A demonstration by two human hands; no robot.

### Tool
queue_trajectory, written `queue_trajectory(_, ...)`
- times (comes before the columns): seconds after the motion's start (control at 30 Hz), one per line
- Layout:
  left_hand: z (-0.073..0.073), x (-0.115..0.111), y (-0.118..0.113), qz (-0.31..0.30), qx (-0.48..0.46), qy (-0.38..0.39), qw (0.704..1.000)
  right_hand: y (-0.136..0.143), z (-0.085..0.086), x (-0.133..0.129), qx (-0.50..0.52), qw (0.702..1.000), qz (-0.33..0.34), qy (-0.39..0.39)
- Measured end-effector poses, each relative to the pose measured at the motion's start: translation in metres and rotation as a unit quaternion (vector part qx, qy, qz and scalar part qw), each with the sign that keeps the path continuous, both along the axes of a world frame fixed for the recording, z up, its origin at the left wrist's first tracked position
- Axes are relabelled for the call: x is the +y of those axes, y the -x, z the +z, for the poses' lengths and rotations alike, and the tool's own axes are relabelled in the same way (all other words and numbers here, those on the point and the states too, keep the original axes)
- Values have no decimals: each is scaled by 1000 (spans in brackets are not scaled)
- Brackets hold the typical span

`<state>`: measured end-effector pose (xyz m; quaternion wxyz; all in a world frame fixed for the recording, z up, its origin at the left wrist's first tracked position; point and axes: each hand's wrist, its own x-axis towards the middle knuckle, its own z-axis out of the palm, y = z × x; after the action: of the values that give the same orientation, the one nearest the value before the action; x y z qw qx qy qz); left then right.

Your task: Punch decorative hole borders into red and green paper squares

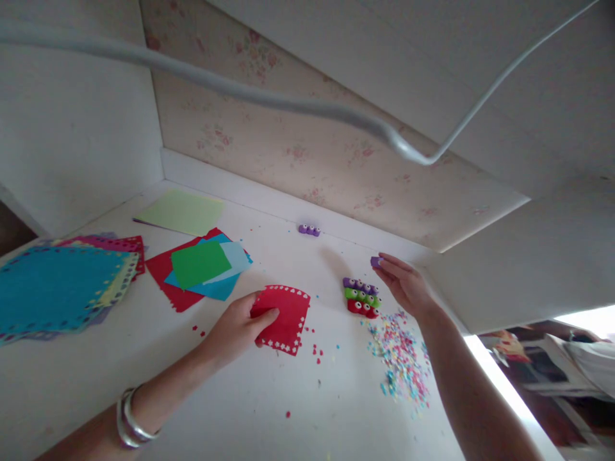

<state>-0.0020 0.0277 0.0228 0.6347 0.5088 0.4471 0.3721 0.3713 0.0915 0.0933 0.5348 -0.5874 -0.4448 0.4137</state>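
Between the thumb and fingers of my left hand [243, 325] is a square red paper sheet [286, 314] with small shaped holes punched along its edges. My right hand [406, 282], at the right near the back edge, pinches a small purple craft punch [376, 262], partly hidden by the fingers. Just left of that hand, rows of purple, green and red punches [362, 296] with white eye-like spots stand close together. A short row of purple punches [309, 230] sits farther back by the wall. Tiny red paper cut-outs [316, 351] lie beside the red sheet.
A heap of multicoloured confetti [401, 358] spreads near my right forearm. Red, blue and green sheets [200, 264] overlap left of centre, with a pale green sheet [180, 210] behind. Hole-edged blue paper [57, 285] tops a pile at far left. A white cable [269, 99] hangs across the top.
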Motion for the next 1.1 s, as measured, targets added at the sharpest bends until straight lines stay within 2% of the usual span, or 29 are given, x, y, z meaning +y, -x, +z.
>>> queue_trajectory(0.1, -2, 1, 1, -7, -12, -9, 1000, -35, -11, 17, -66, 996, -4, 60)
queue_trajectory(0.2, -2, 1, 1, -15, -15, -23, 1000, -61, -25, 23, -111, 989, -25, 99)
queue_trajectory(0.37, 1, 2, 0, -21, -13, -12, 1000, -75, -46, 24, -135, 980, -7, 143)
queue_trajectory(0.53, 2, 2, 0, -16, -11, -12, 1000, -69, -53, 27, -132, 977, 32, 163)
queue_trajectory(0.7, 2, 2, 0, -11, 9, -22, 1000, -66, -46, 22, -144, 973, 68, 169)
queue_trajectory(0.8, 2, 2, 0, -13, 21, -39, 999, -65, -42, 25, -180, 970, 55, 152)
queue_trajectory(0.97, -1, 1, -2, 2, 25, -52, 998, -49, -37, 60, -311, 946, -18, 89)
queue_trajectory(1.03, -3, 1, -2, 8, 30, -51, 998, -30, -38, 83, -373, 925, -2, 74)
queue_trajectory(1.1, -5, 1, -2, 11, 40, -54, 998, -2, -41, 106, -436, 897, 43, 57)
